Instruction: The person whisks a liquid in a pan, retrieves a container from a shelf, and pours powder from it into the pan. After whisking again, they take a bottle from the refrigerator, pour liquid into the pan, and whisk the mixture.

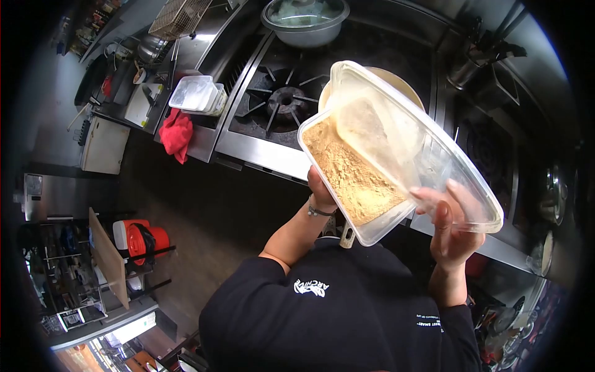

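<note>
A clear plastic tub (370,239) of pale yellow-tan powder (353,177) is tilted above the front of the stove. My left hand (321,191) is closed on its near left side. In my right hand (457,239) is the tub's translucent lid (427,146), raised at an angle over the tub, with fingers showing through the plastic. Powder dust clouds the lid's inner face. Behind them, mostly hidden, is a round cream-coloured pan (403,80). A handle end (348,238) pokes out below the tub; what it belongs to is hidden.
A gas burner (286,99) lies left of the tub, with a lidded pot (307,25) at the back. Plastic containers (197,94) and a red cloth (176,135) sit on the left ledge. Utensils stand in a metal holder (465,71) at right. A red bucket (147,240) is behind left.
</note>
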Motion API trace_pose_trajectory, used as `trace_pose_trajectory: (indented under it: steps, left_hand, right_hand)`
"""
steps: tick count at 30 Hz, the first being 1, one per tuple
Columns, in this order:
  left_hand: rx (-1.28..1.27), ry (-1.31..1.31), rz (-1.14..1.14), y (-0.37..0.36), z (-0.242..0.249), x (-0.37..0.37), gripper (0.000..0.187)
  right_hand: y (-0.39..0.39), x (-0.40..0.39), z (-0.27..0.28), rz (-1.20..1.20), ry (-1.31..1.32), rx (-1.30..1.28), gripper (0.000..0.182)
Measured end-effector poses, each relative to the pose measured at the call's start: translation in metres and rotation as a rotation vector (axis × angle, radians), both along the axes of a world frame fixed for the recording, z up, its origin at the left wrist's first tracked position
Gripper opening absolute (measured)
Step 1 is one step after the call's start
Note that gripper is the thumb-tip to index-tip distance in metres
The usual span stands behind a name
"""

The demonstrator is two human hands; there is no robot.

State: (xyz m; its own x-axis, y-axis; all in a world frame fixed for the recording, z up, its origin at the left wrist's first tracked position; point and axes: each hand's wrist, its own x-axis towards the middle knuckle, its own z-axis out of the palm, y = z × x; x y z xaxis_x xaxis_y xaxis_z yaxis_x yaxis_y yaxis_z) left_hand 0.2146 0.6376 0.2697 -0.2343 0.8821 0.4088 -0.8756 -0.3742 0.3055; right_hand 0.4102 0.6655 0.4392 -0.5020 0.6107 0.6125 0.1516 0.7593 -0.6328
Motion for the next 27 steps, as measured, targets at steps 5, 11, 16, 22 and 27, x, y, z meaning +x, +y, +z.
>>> trace_pose_trajectory:
  steps: [5,11,16,22,27]
  left_hand:
    - [-0.080,0.021,0.029,-0.002,0.007,0.000,0.094]
    - [-0.105,-0.051,0.077,-0.006,0.022,0.006,0.095]
    - [-0.146,0.099,0.182,-0.010,0.051,-0.004,0.095]
    - [-0.027,0.146,0.403,-0.005,0.055,-0.009,0.098]
    - [-0.011,0.145,0.367,-0.006,0.050,-0.003,0.098]
  right_hand:
    - [0.002,0.004,-0.001,0.018,-0.152,0.036,0.029]
    - [-0.003,0.004,-0.005,0.049,-0.127,0.071,0.026]
    - [-0.006,0.008,0.012,0.005,0.104,-0.254,0.027]
    - [-0.007,0.014,0.016,-0.119,0.048,-0.202,0.026]
    - [-0.012,-0.002,0.007,-0.135,0.157,-0.568,0.029]
